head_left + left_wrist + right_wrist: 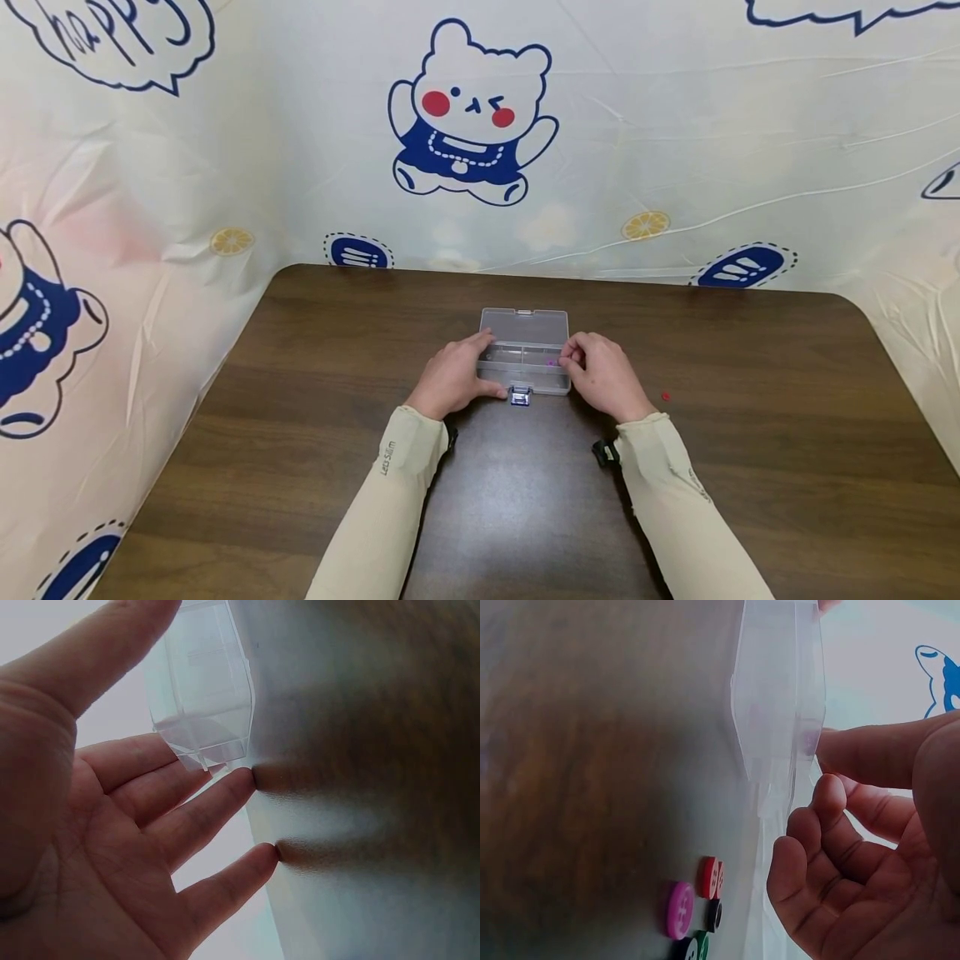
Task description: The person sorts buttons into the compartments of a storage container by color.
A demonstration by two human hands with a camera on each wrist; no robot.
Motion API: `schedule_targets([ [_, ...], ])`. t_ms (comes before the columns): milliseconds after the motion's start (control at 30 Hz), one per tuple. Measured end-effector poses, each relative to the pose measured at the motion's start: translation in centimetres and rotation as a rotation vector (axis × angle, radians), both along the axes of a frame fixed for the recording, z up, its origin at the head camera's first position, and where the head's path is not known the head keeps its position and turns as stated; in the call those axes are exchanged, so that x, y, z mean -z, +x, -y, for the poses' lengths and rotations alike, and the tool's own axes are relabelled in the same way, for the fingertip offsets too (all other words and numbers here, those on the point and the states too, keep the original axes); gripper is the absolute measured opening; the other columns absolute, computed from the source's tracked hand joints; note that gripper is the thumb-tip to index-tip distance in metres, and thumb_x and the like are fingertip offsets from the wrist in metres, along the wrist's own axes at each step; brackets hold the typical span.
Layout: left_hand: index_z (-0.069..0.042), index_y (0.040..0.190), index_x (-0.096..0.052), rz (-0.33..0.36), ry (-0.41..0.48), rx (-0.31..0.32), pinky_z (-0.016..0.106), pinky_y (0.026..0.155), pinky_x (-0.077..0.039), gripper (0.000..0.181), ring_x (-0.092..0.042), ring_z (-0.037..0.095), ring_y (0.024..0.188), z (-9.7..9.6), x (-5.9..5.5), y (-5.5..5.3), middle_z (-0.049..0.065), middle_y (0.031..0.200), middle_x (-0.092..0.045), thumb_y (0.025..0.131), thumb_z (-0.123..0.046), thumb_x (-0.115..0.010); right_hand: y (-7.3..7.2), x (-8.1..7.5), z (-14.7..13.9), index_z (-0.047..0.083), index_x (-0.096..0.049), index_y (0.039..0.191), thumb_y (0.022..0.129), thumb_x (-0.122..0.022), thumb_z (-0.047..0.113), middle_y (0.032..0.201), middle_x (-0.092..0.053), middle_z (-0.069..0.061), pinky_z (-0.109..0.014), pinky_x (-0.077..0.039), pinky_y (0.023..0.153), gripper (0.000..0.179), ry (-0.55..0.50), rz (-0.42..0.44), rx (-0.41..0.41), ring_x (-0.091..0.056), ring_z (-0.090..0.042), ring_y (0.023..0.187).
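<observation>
A clear plastic compartment box [558, 384] lies on the table with its lid [525, 327] folded back. My left hand [455, 372] holds the box by its left end, thumb at the front corner and fingers toward the hinge side. The left wrist view shows two of its fingertips touching the table. My right hand [603, 375] is at the right end, thumb and forefinger brought together over a compartment. Right beside those fingertips shows a small purple piece [551, 362]; I cannot tell whether they pinch it. Its other fingers are curled in.
A red button [665, 397] lies on the brown table [315, 467] to the right of my right hand. In the right wrist view a magenta button [679, 910] and several red, black and green ones appear near the box. A printed curtain [675, 125] encloses the table.
</observation>
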State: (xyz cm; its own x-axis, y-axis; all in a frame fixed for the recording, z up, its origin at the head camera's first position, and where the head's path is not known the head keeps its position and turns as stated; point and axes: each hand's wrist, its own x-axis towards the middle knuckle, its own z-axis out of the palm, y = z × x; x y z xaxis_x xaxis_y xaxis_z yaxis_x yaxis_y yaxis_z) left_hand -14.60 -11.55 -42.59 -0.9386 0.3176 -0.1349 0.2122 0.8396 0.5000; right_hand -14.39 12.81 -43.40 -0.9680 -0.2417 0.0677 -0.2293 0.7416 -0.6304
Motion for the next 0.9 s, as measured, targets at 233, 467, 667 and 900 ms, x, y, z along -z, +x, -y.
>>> schedule_targets([
  [233, -0.006, 0.147, -0.050, 0.001, -0.004, 0.002, 0.046, 0.108, -0.043, 0.091, -0.047, 0.029, 0.138, 0.0, 0.0, -0.1, 0.007, 0.157, -0.042, 0.074, -0.040, -0.090, 0.0, 0.0, -0.2, 0.007, -0.066, 0.090, 0.094, -0.068, 0.008, 0.082, -0.057, -0.004, -0.036, -0.042, 0.072, 0.005, 0.002, -0.001, -0.001, -0.052, -0.022, 0.078],
  [467, -0.006, 0.147, -0.051, -0.011, -0.007, 0.008, 0.047, 0.108, -0.044, 0.090, -0.048, 0.029, 0.137, 0.1, 0.1, -0.1, 0.008, 0.157, -0.043, 0.074, -0.041, -0.090, -0.1, 0.0, -0.3, 0.006, -0.066, 0.090, 0.094, -0.069, 0.009, 0.082, -0.057, -0.005, -0.036, -0.042, 0.071, 0.005, 0.002, -0.004, 0.005, -0.052, -0.022, 0.078],
  [667, -0.005, 0.147, -0.050, -0.016, -0.008, 0.012, 0.046, 0.108, -0.044, 0.091, -0.048, 0.030, 0.137, 0.0, 0.1, -0.2, 0.008, 0.157, -0.043, 0.073, -0.041, -0.090, 0.1, -0.2, -0.8, 0.007, -0.066, 0.090, 0.094, -0.069, 0.009, 0.080, -0.056, -0.004, -0.036, -0.043, 0.071, 0.005, -0.002, -0.035, 0.000, -0.051, -0.022, 0.077],
  [900, -0.005, 0.147, -0.051, -0.018, -0.007, 0.012, 0.046, 0.108, -0.043, 0.090, -0.048, 0.030, 0.137, 0.1, 0.2, -0.1, 0.008, 0.156, -0.043, 0.074, -0.040, -0.090, 0.1, -0.3, -1.0, 0.007, -0.066, 0.091, 0.094, -0.068, 0.011, 0.081, -0.057, -0.004, -0.036, -0.043, 0.071, 0.005, 0.008, -0.033, -0.001, -0.052, -0.022, 0.078],
])
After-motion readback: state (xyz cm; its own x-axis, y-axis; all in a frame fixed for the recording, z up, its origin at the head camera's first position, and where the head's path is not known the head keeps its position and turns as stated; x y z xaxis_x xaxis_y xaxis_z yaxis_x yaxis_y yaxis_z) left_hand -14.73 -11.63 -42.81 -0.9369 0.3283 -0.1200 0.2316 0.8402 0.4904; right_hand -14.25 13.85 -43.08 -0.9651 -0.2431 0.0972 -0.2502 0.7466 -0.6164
